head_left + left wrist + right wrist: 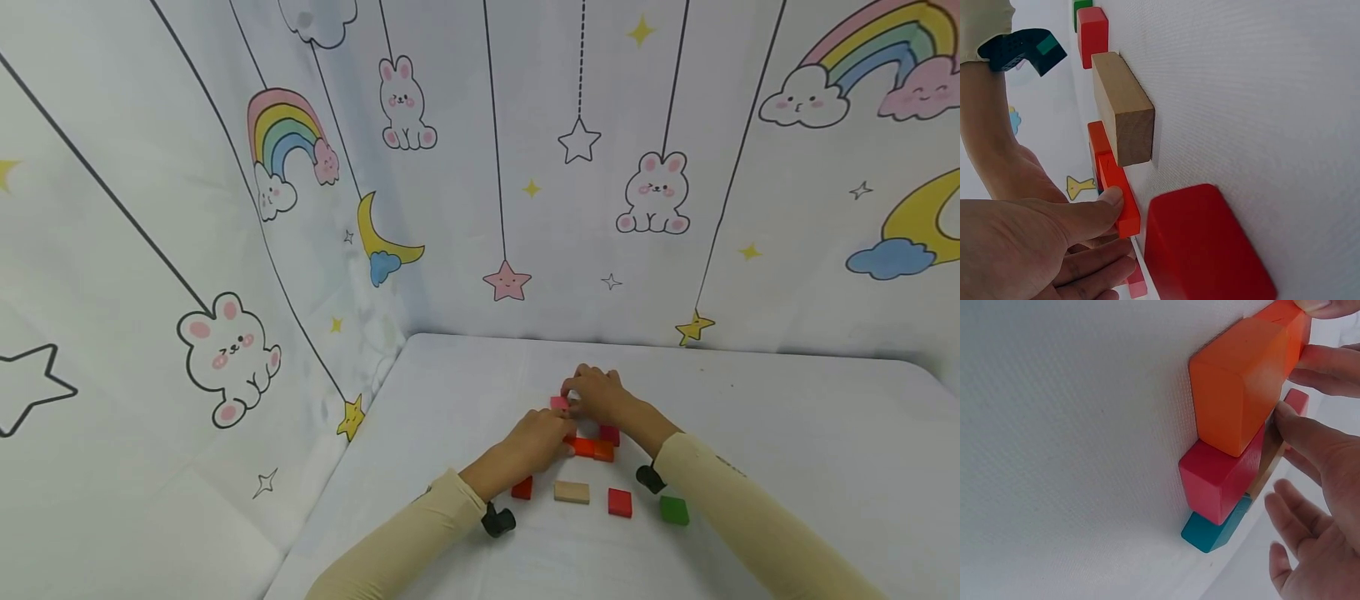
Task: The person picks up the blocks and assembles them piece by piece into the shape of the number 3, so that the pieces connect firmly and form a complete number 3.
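My left hand (534, 442) pinches an orange-red block (1119, 197), its thumb on the near side and fingers on the far side. That block stands end to end with an orange block (1235, 375). Beyond them, my right hand (596, 396) holds a wooden block (1265, 464) between thumb and index finger; the other fingers are loosely bent, and part of this block is hidden. A crimson block (1219, 478) touches the orange one, and a teal block (1210, 532) lies past it. Near the fingers sits a pink block (558, 403).
Closer to me lie a red block (522, 488), a plain wooden block (572, 492), another red block (619, 502) and a green block (674, 511), spaced apart in a row. The white tabletop (817, 467) meets a printed backdrop (465, 183) behind and at left.
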Motion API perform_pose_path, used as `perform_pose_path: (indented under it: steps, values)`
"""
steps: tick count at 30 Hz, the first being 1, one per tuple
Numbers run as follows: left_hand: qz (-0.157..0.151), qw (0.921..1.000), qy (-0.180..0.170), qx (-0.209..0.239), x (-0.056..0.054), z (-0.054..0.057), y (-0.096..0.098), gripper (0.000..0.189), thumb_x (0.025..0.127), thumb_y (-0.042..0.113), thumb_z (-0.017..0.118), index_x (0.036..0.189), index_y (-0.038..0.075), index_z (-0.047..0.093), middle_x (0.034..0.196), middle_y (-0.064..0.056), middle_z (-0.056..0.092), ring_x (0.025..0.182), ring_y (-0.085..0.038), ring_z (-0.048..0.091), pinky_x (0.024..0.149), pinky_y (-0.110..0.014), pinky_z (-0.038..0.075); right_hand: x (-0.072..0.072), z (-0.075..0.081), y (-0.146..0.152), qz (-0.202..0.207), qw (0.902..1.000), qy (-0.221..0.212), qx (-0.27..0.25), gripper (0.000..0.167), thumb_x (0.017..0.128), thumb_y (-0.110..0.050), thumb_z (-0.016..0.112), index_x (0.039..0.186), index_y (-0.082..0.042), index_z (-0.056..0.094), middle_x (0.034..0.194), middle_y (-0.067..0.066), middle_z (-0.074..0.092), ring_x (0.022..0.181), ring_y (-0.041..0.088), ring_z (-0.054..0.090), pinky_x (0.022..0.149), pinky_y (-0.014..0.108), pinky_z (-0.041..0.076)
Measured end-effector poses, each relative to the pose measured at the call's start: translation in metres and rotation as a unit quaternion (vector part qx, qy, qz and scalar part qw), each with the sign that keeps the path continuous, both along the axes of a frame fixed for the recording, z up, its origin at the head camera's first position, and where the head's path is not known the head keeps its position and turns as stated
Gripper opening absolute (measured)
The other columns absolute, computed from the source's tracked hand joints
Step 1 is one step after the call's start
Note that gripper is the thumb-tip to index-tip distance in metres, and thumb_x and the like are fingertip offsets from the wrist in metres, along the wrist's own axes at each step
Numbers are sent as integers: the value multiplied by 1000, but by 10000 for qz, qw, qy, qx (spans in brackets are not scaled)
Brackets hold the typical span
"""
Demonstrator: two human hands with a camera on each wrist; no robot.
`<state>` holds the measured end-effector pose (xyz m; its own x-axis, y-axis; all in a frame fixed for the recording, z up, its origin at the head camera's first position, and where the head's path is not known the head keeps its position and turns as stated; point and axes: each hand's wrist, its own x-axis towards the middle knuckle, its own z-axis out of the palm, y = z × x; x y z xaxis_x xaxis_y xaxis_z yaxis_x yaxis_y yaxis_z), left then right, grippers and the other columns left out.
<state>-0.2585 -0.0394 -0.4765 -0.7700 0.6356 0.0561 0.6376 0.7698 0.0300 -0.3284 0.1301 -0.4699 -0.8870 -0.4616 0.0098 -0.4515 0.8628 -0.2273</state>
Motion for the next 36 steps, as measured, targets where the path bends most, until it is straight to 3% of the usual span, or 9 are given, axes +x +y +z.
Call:
perform_pose_path:
  steps: [5, 10, 15, 22, 29, 36]
  values:
    - [18, 10000, -48, 22, -1, 1, 1, 24, 96, 33, 79, 117, 22, 79, 127, 4, 74, 108, -13, 67, 95, -30, 55, 0, 1, 1, -8, 10000, -5, -31, 25, 94, -27, 82, 116, -17, 77, 115, 13, 64, 106, 32, 62, 94, 61, 46]
    - [18, 10000, -68, 18, -2, 1, 1, 23, 96, 34, 79, 116, 22, 79, 119, 5, 75, 101, -12, 66, 91, -28, 55, 2, 2, 2, -22, 10000, -13, -35, 26, 94, -27, 82, 117, -16, 77, 115, 13, 64, 107, 32, 61, 97, 64, 45]
    - [66, 9999, -97, -42, -3, -1, 2, 22, 96, 35, 80, 113, 22, 79, 108, 6, 74, 95, -10, 63, 87, -26, 53, 8, 9, 4, -54, 10000, -18, -52, 31, 94, -28, 82, 120, -14, 76, 117, 14, 64, 109, 32, 61, 97, 63, 45]
    - [102, 9998, -167, -44, -3, 2, 2, 21, 96, 34, 79, 113, 22, 79, 105, 7, 74, 94, -10, 63, 86, -25, 53, 17, 19, 9, -43, 10000, -6, -71, 31, 95, -28, 80, 122, -13, 76, 118, 15, 65, 108, 31, 62, 95, 61, 47]
    - [13, 9999, -127, -85, -2, 3, 1, 21, 96, 34, 79, 111, 20, 77, 98, 6, 72, 90, -10, 61, 83, -25, 52, 23, 21, 26, 32, 9997, 222, -41, 40, 87, -29, 88, 121, -13, 75, 115, 13, 65, 106, 31, 62, 90, 59, 48]
    - [-5, 9999, -133, -82, -3, 0, 2, 20, 97, 35, 78, 110, 20, 77, 98, 7, 71, 89, -10, 61, 84, -25, 52, 38, 24, 49, 68, 9995, 304, 42, 39, 85, -26, 90, 119, -15, 75, 113, 12, 65, 105, 32, 63, 88, 60, 50]
